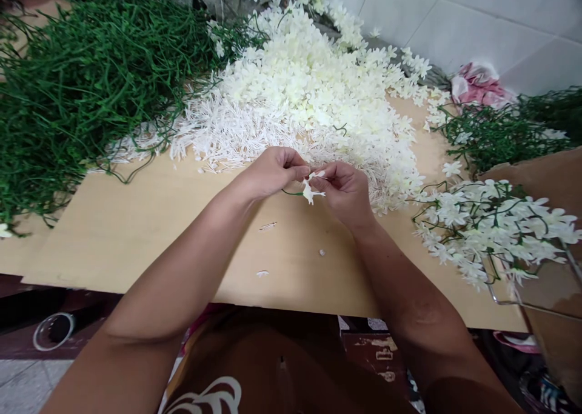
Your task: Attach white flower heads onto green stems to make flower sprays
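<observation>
Over the middle of the table, my left hand [276,173] is closed in a pinch at a small white artificial flower [310,193]. A bit of thin green stem sticks out below my left fingers. My right hand [348,193] meets it from the other side, thumb and finger pinched on the same flower's white parts. The fingertips cover where the pieces join. Just beyond both hands lie a heap of thin white stamens [222,132] and a large pile of loose white blossoms [313,74].
A big tangle of green plastic stems [100,68] fills the left. At right, a bunch of flowered stems [495,226] lies by a metal wire frame [500,299] and cardboard [541,183]. More green stems [486,135] and a pink-white cloth [479,85] sit near the tiled wall.
</observation>
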Available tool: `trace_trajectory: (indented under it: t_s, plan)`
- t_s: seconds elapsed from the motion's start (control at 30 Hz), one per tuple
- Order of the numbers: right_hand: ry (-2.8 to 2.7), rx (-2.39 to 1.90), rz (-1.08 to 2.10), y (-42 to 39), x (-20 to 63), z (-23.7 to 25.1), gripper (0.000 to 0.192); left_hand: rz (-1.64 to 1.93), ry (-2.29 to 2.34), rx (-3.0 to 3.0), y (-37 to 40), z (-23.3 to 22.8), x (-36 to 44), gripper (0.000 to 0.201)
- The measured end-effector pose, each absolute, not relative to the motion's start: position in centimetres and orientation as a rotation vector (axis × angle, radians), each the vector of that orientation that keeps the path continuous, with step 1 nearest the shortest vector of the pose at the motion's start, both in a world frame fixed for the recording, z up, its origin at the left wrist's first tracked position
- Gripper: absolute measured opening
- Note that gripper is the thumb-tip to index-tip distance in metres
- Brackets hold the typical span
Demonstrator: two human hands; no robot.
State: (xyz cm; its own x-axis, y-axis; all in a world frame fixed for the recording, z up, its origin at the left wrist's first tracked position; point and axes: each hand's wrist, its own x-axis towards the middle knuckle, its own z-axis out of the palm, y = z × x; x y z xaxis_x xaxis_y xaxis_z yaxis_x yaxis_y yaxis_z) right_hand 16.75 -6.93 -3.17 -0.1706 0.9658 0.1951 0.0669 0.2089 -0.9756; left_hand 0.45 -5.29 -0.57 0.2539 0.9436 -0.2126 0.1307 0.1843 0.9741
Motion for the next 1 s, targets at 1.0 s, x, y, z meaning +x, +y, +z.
trace_trajectory:
  t_s: [1.0]
  plan:
    - [-1.393, -1.002, 1.361, -5.7, 17.4, -3.7, 0.034, 0.650, 1.117, 1.607, -5.5, -0.6, 0.7, 0.029]
